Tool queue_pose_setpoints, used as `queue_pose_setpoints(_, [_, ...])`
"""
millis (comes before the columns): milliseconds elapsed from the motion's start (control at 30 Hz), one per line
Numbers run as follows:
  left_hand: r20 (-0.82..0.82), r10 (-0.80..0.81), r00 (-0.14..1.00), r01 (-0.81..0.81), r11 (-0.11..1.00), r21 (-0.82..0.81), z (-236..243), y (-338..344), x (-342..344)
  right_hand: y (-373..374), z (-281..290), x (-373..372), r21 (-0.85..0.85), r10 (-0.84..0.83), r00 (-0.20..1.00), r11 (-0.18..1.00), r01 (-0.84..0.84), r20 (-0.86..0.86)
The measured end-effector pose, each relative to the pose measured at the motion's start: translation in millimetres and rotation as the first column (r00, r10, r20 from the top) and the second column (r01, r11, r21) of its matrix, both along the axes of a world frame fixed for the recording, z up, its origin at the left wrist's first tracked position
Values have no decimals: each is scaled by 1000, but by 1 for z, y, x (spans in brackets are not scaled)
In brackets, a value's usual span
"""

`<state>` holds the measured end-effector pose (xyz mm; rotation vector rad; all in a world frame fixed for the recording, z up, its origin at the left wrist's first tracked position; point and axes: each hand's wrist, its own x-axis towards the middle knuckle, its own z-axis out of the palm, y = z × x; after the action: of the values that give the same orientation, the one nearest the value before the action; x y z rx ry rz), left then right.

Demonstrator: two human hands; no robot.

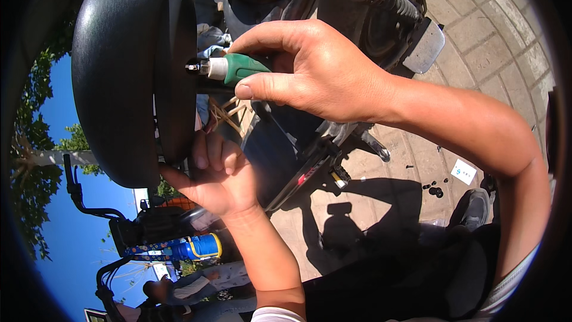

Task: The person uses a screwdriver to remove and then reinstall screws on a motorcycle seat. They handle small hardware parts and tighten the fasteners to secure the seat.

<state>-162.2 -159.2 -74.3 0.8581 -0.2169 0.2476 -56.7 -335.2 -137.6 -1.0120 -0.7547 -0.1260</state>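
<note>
A large black padded piece (122, 77), shaped like a saddle or a backrest, fills the upper left, with a dark gap along its right side. My left hand (220, 173) is closed around its lower end, the thumb on one side and bent fingers on the other. From the right comes my right hand (304, 71), gripping a green-handled screwdriver (241, 67) between thumb and fingers. The screwdriver's silver collar and metal tip point left at the padded piece's underside. Whether the tip touches a fastener, I cannot tell.
A dark two-wheeler with a rear wheel (387, 12) and a spring shock absorber (399, 6) stands behind my hands. Small black parts (436, 191) and a white card (463, 171) lie on the paving by my shoe (475, 209). Lower left are handlebars (89, 206) and a person (196, 286).
</note>
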Motion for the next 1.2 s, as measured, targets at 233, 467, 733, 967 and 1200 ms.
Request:
queue_pose_setpoints(233, [47, -43, 998, 40, 997, 67, -1, 2, 2, 2, 0, -3, 119, 168, 983, 980, -158, -77])
queue_pose_setpoints(467, [108, -78, 991, 75, 997, 32, -9, 0, 11, 6, -2, -2, 121, 110, 993, 987, -104, -48])
queue_pose_setpoints(733, [96, -159, 983, 126, 952, 279, -10, 4, 30, 4, 0, -4, 37, 19, 1000, 999, -20, 21])
queue_pose_setpoints(967, [66, -269, 961, 189, 813, 550, -6, 22, 46, 3, -6, -8, 33, 76, 996, 997, -74, -56])
queue_pose_setpoints(1200, [116, -216, 969, 86, 741, 667, 1, 27, 47, 5, -5, -3, 39, 25, 1000, 999, -25, 1])
